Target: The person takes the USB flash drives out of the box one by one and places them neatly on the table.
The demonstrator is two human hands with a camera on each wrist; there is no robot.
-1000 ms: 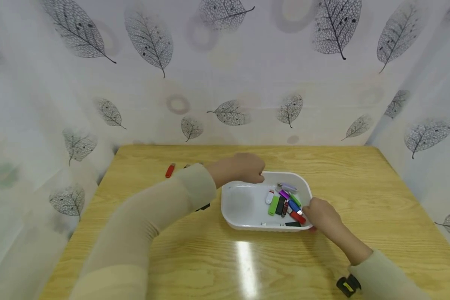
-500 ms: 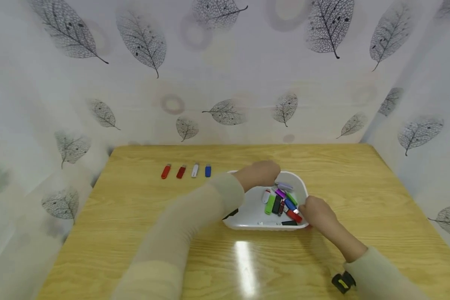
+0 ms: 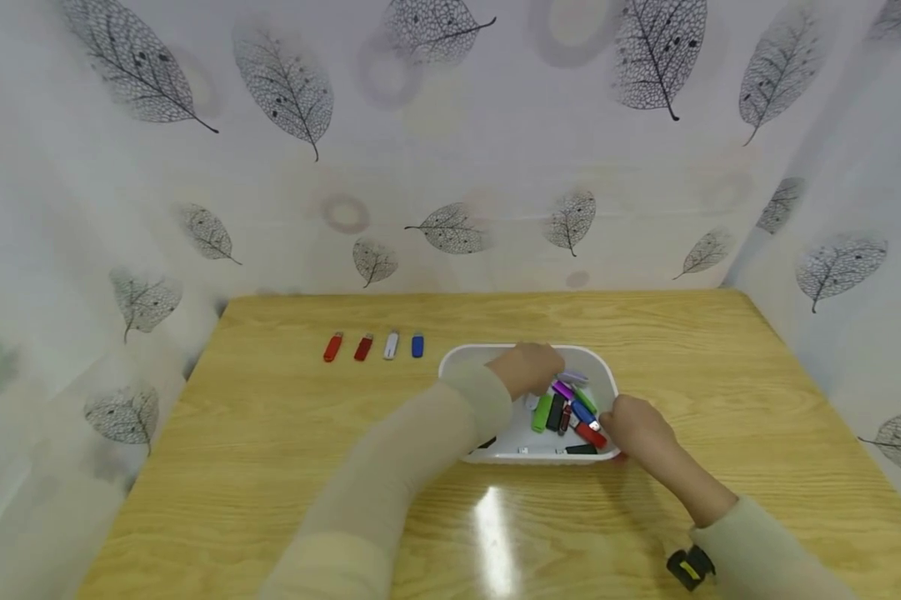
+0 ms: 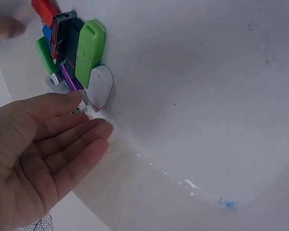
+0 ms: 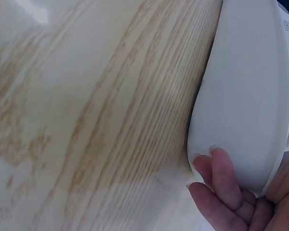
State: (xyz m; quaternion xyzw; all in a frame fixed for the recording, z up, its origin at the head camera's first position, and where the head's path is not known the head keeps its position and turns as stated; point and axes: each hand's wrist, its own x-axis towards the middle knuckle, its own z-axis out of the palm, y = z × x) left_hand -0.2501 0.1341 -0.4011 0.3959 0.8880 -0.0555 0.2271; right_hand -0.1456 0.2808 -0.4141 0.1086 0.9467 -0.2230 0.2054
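A white plastic tray (image 3: 540,458) stands on the wooden table, with several USB sticks heaped in its right part. My left hand (image 3: 528,369) is inside the tray at the back of the heap. In the left wrist view that hand (image 4: 53,144) has thumb and fingers apart, by a metal plug and a white USB stick (image 4: 100,86). A lime-green USB stick (image 4: 90,53) lies beyond. At the tray's right end, my right hand (image 3: 638,425) grips the rim. Its fingers curl under the tray wall (image 5: 245,96) in the right wrist view.
Left of the tray, a bright red USB stick (image 3: 333,347), a dark red one (image 3: 363,347), a white one (image 3: 392,345) and a blue one (image 3: 417,345) lie in a spaced row. A leaf-print curtain (image 3: 458,167) hangs behind the table.
My left hand has moved right and down into the tray, reaching the heap of USB sticks. The row at left has come into sight from behind the arm. My right hand keeps its grip.
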